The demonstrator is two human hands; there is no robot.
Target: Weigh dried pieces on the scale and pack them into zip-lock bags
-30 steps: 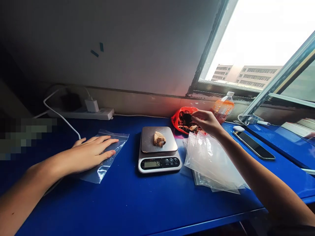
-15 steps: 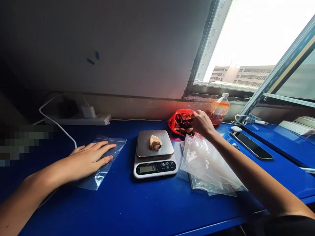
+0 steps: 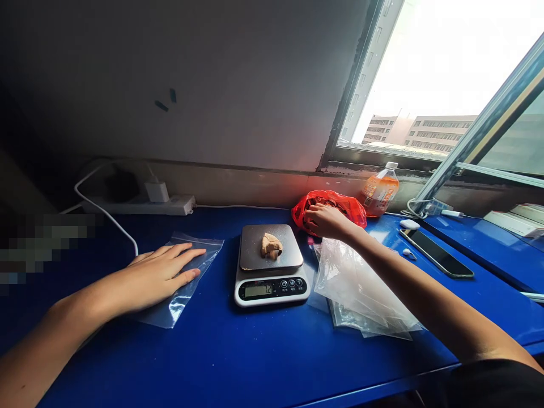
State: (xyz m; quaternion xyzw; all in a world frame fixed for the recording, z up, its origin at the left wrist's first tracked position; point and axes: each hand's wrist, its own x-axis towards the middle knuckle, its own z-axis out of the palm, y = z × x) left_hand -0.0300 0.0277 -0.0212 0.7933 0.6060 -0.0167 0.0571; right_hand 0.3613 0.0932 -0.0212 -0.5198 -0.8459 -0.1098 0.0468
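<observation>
My left hand (image 3: 164, 276) lies flat, fingers spread, on a clear zip-lock plastic bag (image 3: 176, 306) on the table. My right hand (image 3: 329, 221) is at the mouth of a red plastic bag (image 3: 353, 208) of dark brown dried pieces (image 3: 325, 201). Its fingers are curled down, the tips hidden, and what they pinch cannot be seen. Between my hands stands a white digital kitchen scale (image 3: 272, 293) with a metal plate. One pale tan, curled dried piece (image 3: 271, 246) sits on that plate; the display appears to read 7.2.
A stack of clear zip-lock bags (image 3: 361, 289) lies under my right forearm. Behind are an orange drink bottle (image 3: 380, 190) and a power strip (image 3: 178, 205). At right lie a phone (image 3: 437, 252), a white earphone case (image 3: 409, 224) and an earbud (image 3: 408, 254) on the blue table (image 3: 221, 362).
My right hand has moved left from the red bag's right edge to over its opening, and more of the bag's right side shows. My left hand stays on the clear bag.
</observation>
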